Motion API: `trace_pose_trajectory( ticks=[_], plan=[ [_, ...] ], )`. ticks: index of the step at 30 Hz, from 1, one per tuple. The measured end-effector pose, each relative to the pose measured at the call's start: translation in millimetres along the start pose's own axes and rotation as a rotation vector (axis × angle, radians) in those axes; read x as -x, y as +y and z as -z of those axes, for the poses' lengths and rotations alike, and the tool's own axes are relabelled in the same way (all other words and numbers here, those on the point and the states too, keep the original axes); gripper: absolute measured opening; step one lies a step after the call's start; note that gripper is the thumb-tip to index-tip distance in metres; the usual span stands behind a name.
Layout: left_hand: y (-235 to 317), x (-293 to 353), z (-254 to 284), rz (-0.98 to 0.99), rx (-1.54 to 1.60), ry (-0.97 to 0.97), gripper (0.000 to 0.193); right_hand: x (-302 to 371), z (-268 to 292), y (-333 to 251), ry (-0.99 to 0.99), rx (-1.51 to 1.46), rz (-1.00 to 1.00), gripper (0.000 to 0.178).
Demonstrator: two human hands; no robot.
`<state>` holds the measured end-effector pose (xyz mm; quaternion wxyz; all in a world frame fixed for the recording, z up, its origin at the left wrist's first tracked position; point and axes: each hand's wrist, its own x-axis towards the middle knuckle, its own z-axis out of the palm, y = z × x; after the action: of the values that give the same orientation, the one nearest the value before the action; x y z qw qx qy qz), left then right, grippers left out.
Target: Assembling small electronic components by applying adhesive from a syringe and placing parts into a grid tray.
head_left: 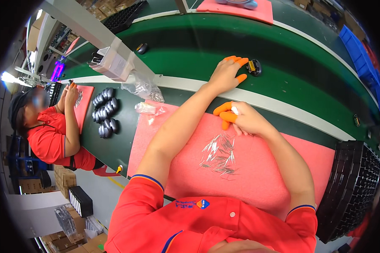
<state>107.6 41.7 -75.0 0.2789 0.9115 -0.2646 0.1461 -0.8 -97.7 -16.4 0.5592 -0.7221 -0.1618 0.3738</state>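
Note:
My left hand (228, 76) reaches over the green conveyor belt (190, 50), orange finger cots on its fingers. Those fingers are stretched out and apart, holding nothing. Just right of the fingertips lies a small dark rounded device (254, 67), with yellow parts showing inside. Nearer to me, my right hand (245, 119), also in orange cots, is closed around a small white piece (234, 110) that is mostly hidden. Below it a loose pile of thin metal pins or strips (218, 156) is spread on the pink foam mat (257, 177).
Clear plastic bags (145, 87) lie beside a white post at left. Several dark rounded devices (105, 110) stand in rows on the left bench. A co-worker in red (50, 135) sits beyond them. Black stacked trays (348, 189) stand at right; a blue bin (361, 59) is at far right.

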Motion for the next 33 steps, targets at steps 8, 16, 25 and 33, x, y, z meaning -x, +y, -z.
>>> trace_pose_trajectory(
  ticks=[8, 16, 25, 33],
  plan=[
    [7.3, 1.2, 9.6, -0.077, 0.178, 0.219, 0.027, 0.3, -8.7, 0.5, 0.001, -0.025, 0.002, 0.03],
    [23.2, 9.1, 7.7, -0.11, 0.225, 0.227, 0.014, 8.6, -15.9, -9.2, 0.053, -0.039, -0.037, 0.029],
    [12.0, 4.3, 8.1, -0.012, 0.196, 0.274, 0.014, 1.1, -12.7, -5.8, 0.043, -0.044, -0.002, 0.028],
    [18.9, 5.3, 8.6, -0.033, 0.224, 0.284, 0.014, 4.7, -12.8, -4.9, 0.075, -0.039, 0.006, 0.027]
  ],
)
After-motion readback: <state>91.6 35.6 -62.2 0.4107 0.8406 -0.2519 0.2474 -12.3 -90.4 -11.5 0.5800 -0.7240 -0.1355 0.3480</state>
